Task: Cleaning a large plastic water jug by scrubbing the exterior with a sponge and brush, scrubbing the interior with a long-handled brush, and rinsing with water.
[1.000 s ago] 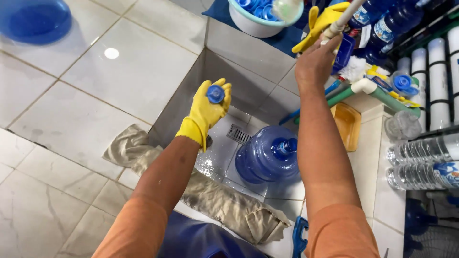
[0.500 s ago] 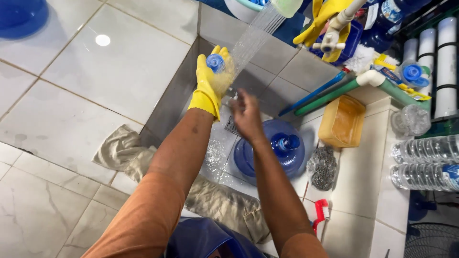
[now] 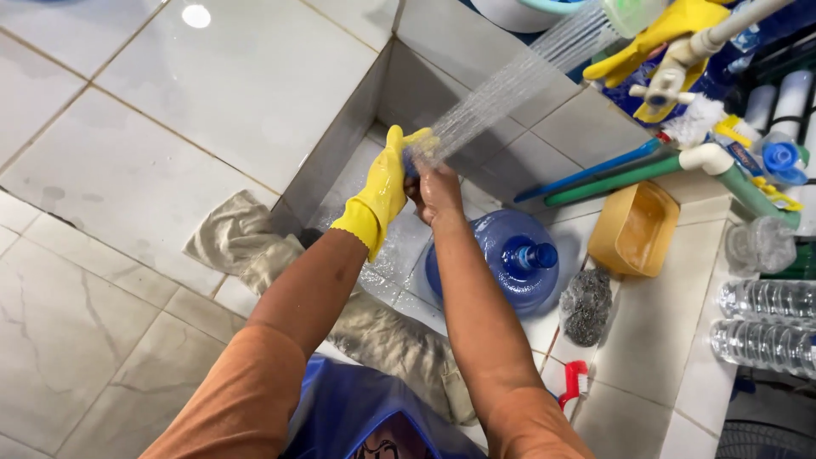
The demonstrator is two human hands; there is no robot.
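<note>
My left hand [image 3: 387, 183], in a yellow rubber glove, is raised over the tiled wash basin [image 3: 357, 140], its fingers curled around a small blue bottle cap [image 3: 411, 158] of which only a sliver shows at the fingertips. My bare right hand [image 3: 439, 189] is pressed right against it from the other side, fingers bent onto the same cap, so the two hands meet directly under the water spray [image 3: 501, 89] that slants down from the pale green shower head [image 3: 631, 13] at the top of the view. The spray strikes just where the glove and my bare fingers touch. Below my right forearm, down in the basin, a large blue water jug [image 3: 506, 259] lies with its capped neck pointing right, apart from my hands. Just beside the jug sits a steel wool scrubber [image 3: 585, 306], and beyond that an amber plastic tub [image 3: 633, 228] rests on the tiled ledge. A blue brush handle [image 3: 586, 172] and a green pipe [image 3: 612, 180] run along the ledge behind the jug. A damp grey cloth [image 3: 246, 242] is draped over the near rim of the basin, under my left arm. A second yellow glove [image 3: 659, 30] hangs over the white tap [image 3: 671, 72] at the upper right, and clear plastic bottles [image 3: 765, 319] lie along the right edge.
</note>
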